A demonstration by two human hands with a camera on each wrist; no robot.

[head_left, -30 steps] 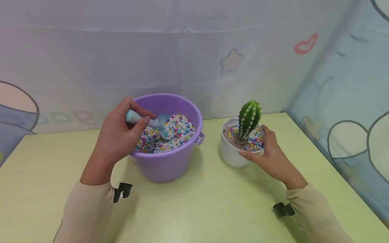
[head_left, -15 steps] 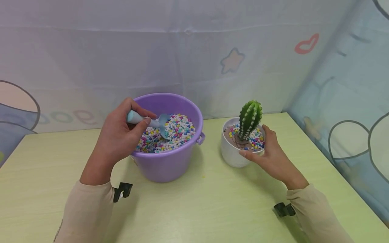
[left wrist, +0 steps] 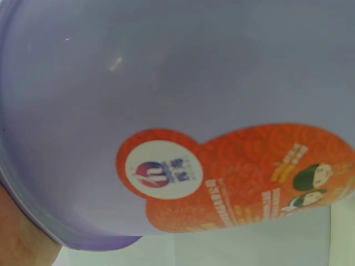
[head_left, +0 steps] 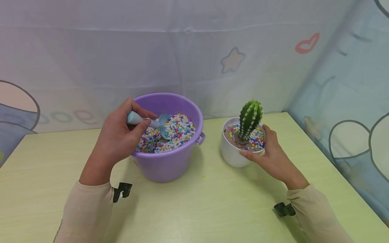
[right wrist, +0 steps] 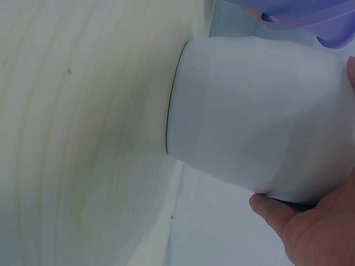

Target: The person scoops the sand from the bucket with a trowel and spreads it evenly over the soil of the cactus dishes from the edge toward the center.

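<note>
Pinching a pale blue scoop (head_left: 164, 125) by its handle between thumb and fingers, the left hand (head_left: 121, 133) is held over the left rim of a purple bucket (head_left: 165, 168); whether it touches that rim, I cannot tell. Scoop head lies inside the bucket, its lower edge against a mass of multicoloured pebbles (head_left: 181, 133) (white, pink, yellow, blue, teal). Right hand (head_left: 271, 160) is clamped on a white pot (head_left: 232, 153), thumb on the near side, fingers at the right side by the rim. Hands are well apart from each other. Pot stands to the right of the bucket with a gap between them, both on the pale wooden table (head_left: 194, 212). In the pot: a green cactus (head_left: 250, 116), leaning slightly right, set in brown soil (head_left: 234, 134); small coloured stones (head_left: 257, 139) cover part of the soil, chiefly right of the stem. Bucket wall carries an orange label (left wrist: 238, 183), seen close in the left wrist view; its small print is too blurred to read. Both forearms are in beige sleeves, each with a black clip (head_left: 122, 192) by the cuff. At the far side of the table, a pale cloth backdrop (head_left: 121, 60) bears a printed star (head_left: 232, 60) and, farther right, a red heart (head_left: 313, 41).
</note>
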